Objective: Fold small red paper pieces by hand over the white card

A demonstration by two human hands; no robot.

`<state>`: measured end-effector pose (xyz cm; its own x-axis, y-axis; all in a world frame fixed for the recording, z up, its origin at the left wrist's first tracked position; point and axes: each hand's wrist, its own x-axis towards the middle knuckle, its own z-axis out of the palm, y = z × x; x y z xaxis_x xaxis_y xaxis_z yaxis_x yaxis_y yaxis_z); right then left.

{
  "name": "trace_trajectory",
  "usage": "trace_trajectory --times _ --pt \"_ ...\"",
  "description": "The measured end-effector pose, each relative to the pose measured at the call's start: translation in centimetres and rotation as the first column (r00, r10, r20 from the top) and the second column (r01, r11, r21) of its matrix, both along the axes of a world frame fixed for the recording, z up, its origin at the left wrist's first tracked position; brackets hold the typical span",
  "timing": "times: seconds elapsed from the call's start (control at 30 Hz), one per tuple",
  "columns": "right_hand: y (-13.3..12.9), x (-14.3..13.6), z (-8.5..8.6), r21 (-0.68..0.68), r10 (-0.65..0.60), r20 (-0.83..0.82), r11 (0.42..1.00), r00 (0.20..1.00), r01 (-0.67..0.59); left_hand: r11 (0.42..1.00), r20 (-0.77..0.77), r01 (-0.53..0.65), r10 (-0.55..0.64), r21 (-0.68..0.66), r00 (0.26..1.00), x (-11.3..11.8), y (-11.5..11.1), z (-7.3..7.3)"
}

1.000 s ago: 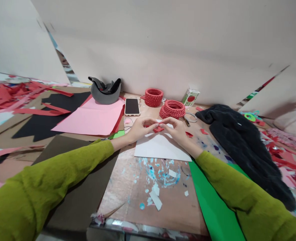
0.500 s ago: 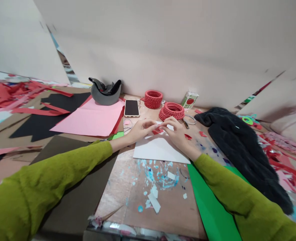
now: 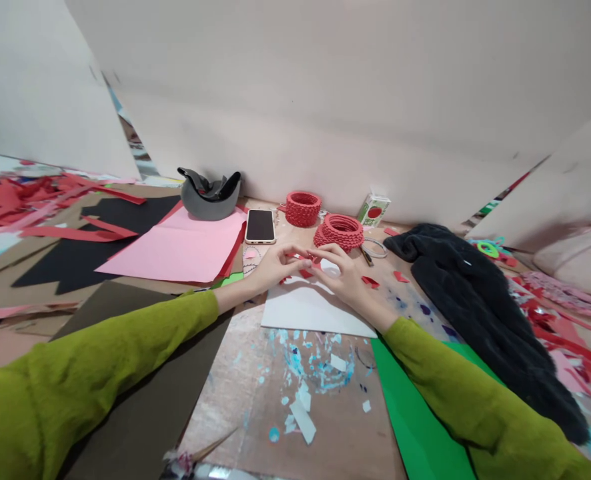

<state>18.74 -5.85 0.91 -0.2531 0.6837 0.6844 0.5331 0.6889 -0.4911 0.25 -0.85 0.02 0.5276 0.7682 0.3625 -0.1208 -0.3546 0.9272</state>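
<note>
My left hand (image 3: pixel 277 265) and my right hand (image 3: pixel 339 273) meet over a sheet of white paper (image 3: pixel 315 310). Between their fingertips is a small piece of red paper (image 3: pixel 306 273), partly hidden by the fingers. Both hands pinch it with thumb and forefinger. Just behind them stand two rolls of red braided strip, one (image 3: pixel 303 209) on the left and a slumped one (image 3: pixel 344 231) on the right. Small red paper scraps (image 3: pixel 370 282) lie to the right of my right hand.
A phone (image 3: pixel 260 226), a grey cap (image 3: pixel 210 193) and pink paper (image 3: pixel 185 243) lie to the left. A small juice carton (image 3: pixel 374 210) stands against the white wall. Dark fuzzy cloth (image 3: pixel 470 313) and green paper (image 3: pixel 420 413) lie at the right. Paper scraps (image 3: pixel 303 420) litter the table.
The view has tilted up a little, so things sit lower in it. My fingers have shifted slightly around the red paper, with the forefingers now raised and arched over it.
</note>
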Motion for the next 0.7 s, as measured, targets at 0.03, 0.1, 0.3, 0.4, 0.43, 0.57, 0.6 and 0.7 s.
trace_trajectory --times 0.03,0.1,0.3,0.4,0.43,0.57,0.6,0.7 --pt "0.05 0.05 -0.03 -0.008 0.005 -0.004 1.000 1.000 -0.005 1.000 0.008 0.001 -0.001 -0.003 1.000 -0.01 0.01 0.06" --pt "0.16 0.13 -0.11 -0.019 0.015 -0.023 1.000 1.000 -0.015 1.000 0.008 0.006 -0.006 -0.003 1.000 -0.04 0.02 0.16" --pt "0.23 0.09 -0.28 -0.032 -0.036 -0.133 0.999 0.991 0.032 0.999 -0.015 0.033 -0.033 -0.014 0.999 -0.02 0.20 -0.38" --pt "0.25 0.11 -0.44 -0.079 -0.054 -0.123 0.996 0.991 0.045 0.997 0.005 0.043 -0.043 -0.064 0.999 0.02 0.32 -0.77" --pt "0.28 0.13 -0.52 -0.090 -0.056 -0.121 0.995 0.991 0.045 0.996 0.010 0.051 -0.050 -0.074 0.999 0.02 0.32 -0.80" --pt "0.44 0.18 -0.76 -0.075 -0.077 -0.123 0.995 0.989 0.068 0.990 0.028 0.098 -0.096 -0.100 0.995 -0.01 0.23 -0.58" --pt "0.44 0.16 -0.76 -0.054 -0.081 -0.124 0.996 0.989 0.075 0.989 0.030 0.100 -0.098 -0.109 0.995 -0.01 0.26 -0.52" --pt "0.23 0.03 -0.52 0.025 -0.062 -0.107 0.998 0.992 0.065 0.990 -0.017 0.052 -0.055 -0.130 0.998 -0.04 0.62 -0.39"
